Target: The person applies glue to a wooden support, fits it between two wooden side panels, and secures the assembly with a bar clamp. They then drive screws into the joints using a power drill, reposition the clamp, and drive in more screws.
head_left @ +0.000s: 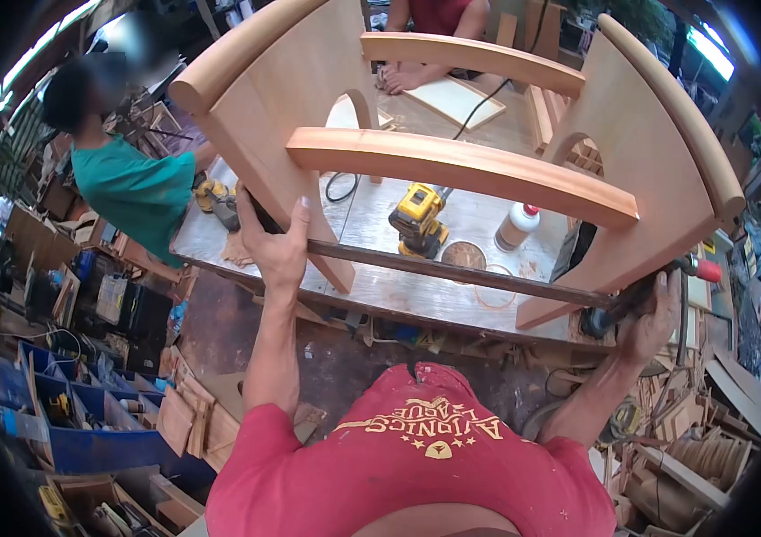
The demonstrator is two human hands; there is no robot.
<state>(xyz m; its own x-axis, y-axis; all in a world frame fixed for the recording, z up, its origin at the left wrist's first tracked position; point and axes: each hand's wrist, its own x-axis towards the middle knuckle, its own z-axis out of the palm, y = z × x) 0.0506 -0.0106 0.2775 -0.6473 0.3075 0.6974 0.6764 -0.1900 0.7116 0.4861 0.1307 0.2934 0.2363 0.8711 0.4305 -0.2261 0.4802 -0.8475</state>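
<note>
A wooden frame [466,168], with two side panels joined by curved crossrails, stands on the workbench. Across its near side runs a long dark bar clamp [452,268], with a red handle [701,268] at the right end. My left hand [275,251] is closed around the clamp's left end, against the left panel's leg, its thumb pointing up. At the other end, my right hand [654,318] grips the clamp's head beside the right panel; some fingers are hidden behind it. Beneath the frame sit a yellow cordless drill [418,219] and a white bottle [517,226] with a red cap.
The workbench [363,291] also holds a round tin [464,256] and a yellow power tool [215,197]. A person in a green shirt [130,183] is at the left; another person's hand [398,79] rests near a pale panel [457,101] behind. Blue bins [94,438] and wood offcuts crowd the floor.
</note>
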